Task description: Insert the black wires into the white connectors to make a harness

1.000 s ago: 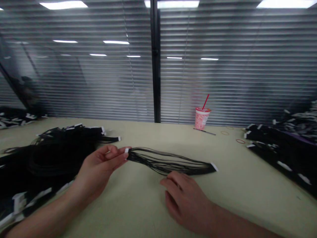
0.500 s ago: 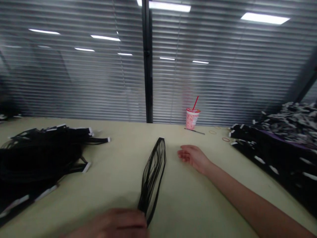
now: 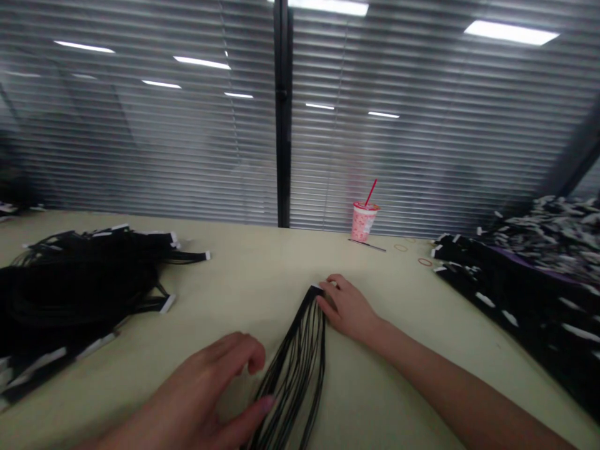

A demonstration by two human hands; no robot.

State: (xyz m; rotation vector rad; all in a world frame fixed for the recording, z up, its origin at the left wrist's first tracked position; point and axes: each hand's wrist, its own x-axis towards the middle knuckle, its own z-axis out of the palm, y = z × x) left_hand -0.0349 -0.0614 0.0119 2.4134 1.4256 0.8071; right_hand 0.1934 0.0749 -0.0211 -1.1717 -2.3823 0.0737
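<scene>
A bundle of thin black wires [image 3: 300, 350] with a white-tipped connector end lies on the table in front of me and runs out of the bottom of the view. At its far end, my right hand [image 3: 344, 306] has thumb and fingers closed on the corner of the connector end. Beside the wires at lower left, my left hand [image 3: 210, 387] is open. Its thumb reaches over the near part of the bundle and its index finger is curled, with a gap between them.
A heap of similar black wire bundles [image 3: 84, 287] lies to the left. More bundles with white ends [image 3: 529, 294] are piled to the right. Towards the back of the pale table [image 3: 244, 250] stand a pink cup with a red straw [image 3: 363, 222], a thin dark stick [image 3: 367, 245] and rubber bands [image 3: 425, 262].
The wire bundle has come nearer and lies spread wider. My right hand has moved left onto its far end. My left hand has let go of the wires and opened.
</scene>
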